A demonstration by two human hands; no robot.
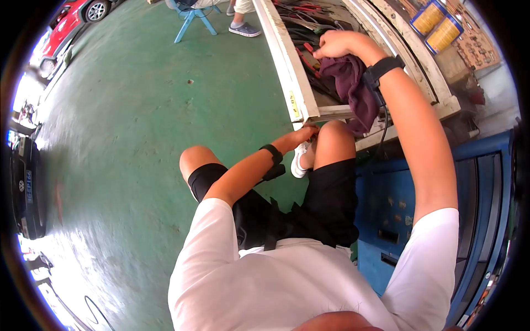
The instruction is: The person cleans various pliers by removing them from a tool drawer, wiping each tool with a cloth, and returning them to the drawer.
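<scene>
My right hand [339, 44] is over the open drawer [326, 111], its fingers curled down among the tools. A dark purple cloth [353, 91] bunches under its palm and hangs over the drawer's front edge; my grip appears closed on it. Just beside the fingertips lie red-handled pliers [308, 48], and I cannot make out whether they are touched. Low by the drawer's front corner, next to my knee, is my left hand [307, 132]. Its fingers are mostly hidden, so what they hold does not show.
Several more hand tools [301, 22] fill the drawer. Two yellow-and-blue cans [436, 27] stand at the upper right. A blue cabinet [386, 215] is by my right side. Beyond the drawer are a blue stool [193, 22] and another person's shoe [244, 30]. Cars stand at the left.
</scene>
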